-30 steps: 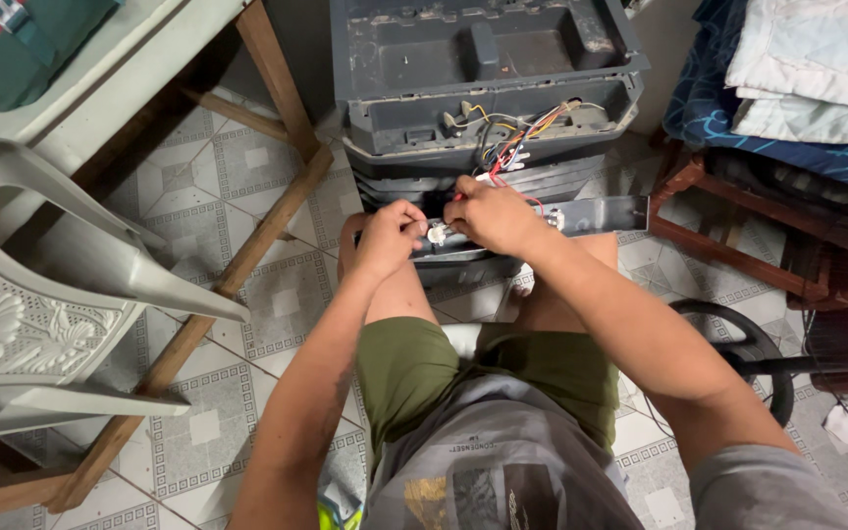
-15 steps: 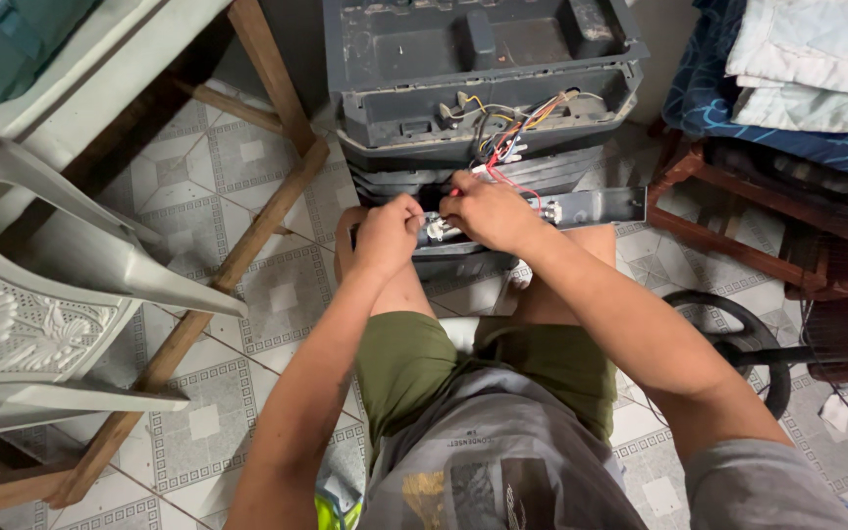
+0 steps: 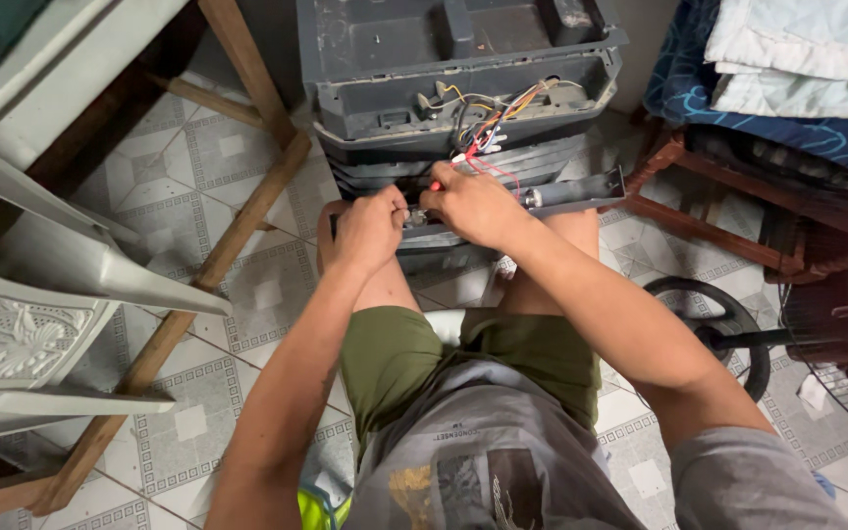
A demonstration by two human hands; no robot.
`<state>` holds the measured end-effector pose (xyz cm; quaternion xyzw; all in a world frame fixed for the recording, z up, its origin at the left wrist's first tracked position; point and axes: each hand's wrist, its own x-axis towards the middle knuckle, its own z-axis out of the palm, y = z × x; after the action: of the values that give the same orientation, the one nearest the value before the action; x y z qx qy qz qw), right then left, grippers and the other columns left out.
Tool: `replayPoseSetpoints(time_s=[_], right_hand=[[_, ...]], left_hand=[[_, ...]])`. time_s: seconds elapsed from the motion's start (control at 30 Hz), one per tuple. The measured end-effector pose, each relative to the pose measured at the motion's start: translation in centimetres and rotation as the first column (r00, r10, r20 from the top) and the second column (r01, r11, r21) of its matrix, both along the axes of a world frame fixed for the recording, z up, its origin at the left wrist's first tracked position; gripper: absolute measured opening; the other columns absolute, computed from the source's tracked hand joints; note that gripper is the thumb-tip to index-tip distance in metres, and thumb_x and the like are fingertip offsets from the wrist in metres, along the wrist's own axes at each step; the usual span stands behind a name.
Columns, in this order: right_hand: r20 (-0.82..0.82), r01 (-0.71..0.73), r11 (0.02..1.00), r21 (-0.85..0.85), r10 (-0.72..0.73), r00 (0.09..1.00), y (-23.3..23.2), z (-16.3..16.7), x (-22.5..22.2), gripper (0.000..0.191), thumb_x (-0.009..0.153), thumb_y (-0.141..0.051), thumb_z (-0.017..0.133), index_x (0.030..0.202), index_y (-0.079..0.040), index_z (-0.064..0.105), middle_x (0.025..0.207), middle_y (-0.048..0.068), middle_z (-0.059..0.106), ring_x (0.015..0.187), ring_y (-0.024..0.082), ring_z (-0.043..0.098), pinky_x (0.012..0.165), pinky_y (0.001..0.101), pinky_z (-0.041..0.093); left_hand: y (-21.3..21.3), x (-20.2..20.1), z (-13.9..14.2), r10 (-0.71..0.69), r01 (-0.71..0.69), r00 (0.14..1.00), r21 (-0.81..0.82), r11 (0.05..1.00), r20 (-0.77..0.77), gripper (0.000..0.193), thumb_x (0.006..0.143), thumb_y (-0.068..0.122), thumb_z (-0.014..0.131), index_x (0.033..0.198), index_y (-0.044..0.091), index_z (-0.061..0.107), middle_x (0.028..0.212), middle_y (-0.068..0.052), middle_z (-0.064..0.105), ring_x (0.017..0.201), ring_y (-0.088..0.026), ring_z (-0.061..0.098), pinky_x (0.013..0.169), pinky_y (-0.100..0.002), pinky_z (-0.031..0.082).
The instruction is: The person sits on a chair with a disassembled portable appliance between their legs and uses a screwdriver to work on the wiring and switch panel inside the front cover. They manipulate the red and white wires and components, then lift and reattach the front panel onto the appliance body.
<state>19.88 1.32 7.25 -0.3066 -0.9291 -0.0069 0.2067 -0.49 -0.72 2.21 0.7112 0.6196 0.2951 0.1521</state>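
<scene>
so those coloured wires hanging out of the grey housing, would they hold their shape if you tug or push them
Probably not. The coloured wires are thin and loop loosely out of the grey housing, so they likely flop and bend easily. They look light, and a hard tug might strain their ends. The left hand and right hand work close below them; thin red strands seem to run toward the right hand.

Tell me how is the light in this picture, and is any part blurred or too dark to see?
Head view: soft, even light on both arms and the tiled floor, no glare. The left hand, right hand and wires are sharp. The small part between the hands is shaded and hard to make out. The fan and the space under the wooden frame at right are dark.
</scene>
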Motion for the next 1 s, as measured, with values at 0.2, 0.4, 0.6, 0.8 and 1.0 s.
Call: replayPoseSetpoints(time_s=[0.2,0.4,0.6,0.8,1.0], right_hand=[[0.064,0.018,0.997,0.068,-0.023,0.998,-1.0,1.5,0.5,0.018,0.086,-0.013,0.061,0.095,-0.014,0.076,0.106,0.014,0.063,0.085,0.033,0.07,0.068,0.0468,0.057],[0.226,0.051,0.998,0.025,-0.056,0.973,-1.2,2.5,1.0,0.023,0.083,-0.013,0.061,0.096,-0.018,0.079,0.11,0.015,0.063,0.084,0.033,0.072,0.069,0.0462,0.057],[0.191,0.066,0.998,-0.014,-0.062,0.98,-0.6,2.9,1.3,0.028,0.083,-0.014,0.064,0.103,-0.023,0.081,0.103,0.014,0.063,0.083,0.035,0.071,0.07,0.0464,0.058],[0.22,0.071,0.997,0.041,-0.078,0.972,0.9,3.9,2.4,0.03,0.081,-0.011,0.065,0.105,-0.021,0.08,0.102,0.016,0.061,0.079,0.034,0.07,0.066,0.0444,0.058],[0.144,0.094,0.994,0.046,-0.1,0.985,2.3,4.3,2.8,0.034,0.076,-0.009,0.065,0.105,-0.018,0.08,0.101,0.016,0.062,0.075,0.035,0.069,0.065,0.0455,0.057]], left_hand=[[0.0,-0.1,0.3,0.013,-0.013,0.999,-0.001,1.0,0.037,0.009,0.089,0.016,0.07,0.096,0.012,0.072,0.088,-0.013,0.076,0.085,-0.036,0.073,0.075,-0.047,0.056],[0.0,0.0,1.7,0.008,-0.009,0.997,0.015,1.0,0.073,0.009,0.088,0.016,0.071,0.097,0.013,0.071,0.089,-0.011,0.077,0.084,-0.034,0.073,0.074,-0.045,0.057],[0.1,-0.2,4.2,-0.023,0.01,0.991,0.096,0.995,0.13,0.011,0.089,0.019,0.073,0.099,0.013,0.072,0.09,-0.009,0.078,0.083,-0.031,0.074,0.069,-0.042,0.056],[2.8,-0.9,7.5,-0.209,0.131,0.952,0.319,0.938,0.223,0.012,0.093,0.016,0.074,0.102,0.008,0.073,0.087,-0.01,0.076,0.072,-0.022,0.075,0.066,-0.035,0.056],[7.8,-1.8,12.0,-0.278,0.146,0.941,0.506,0.85,0.195,0.008,0.096,0.012,0.074,0.102,0.006,0.072,0.088,-0.008,0.077,0.079,-0.017,0.077,0.07,-0.031,0.059]])
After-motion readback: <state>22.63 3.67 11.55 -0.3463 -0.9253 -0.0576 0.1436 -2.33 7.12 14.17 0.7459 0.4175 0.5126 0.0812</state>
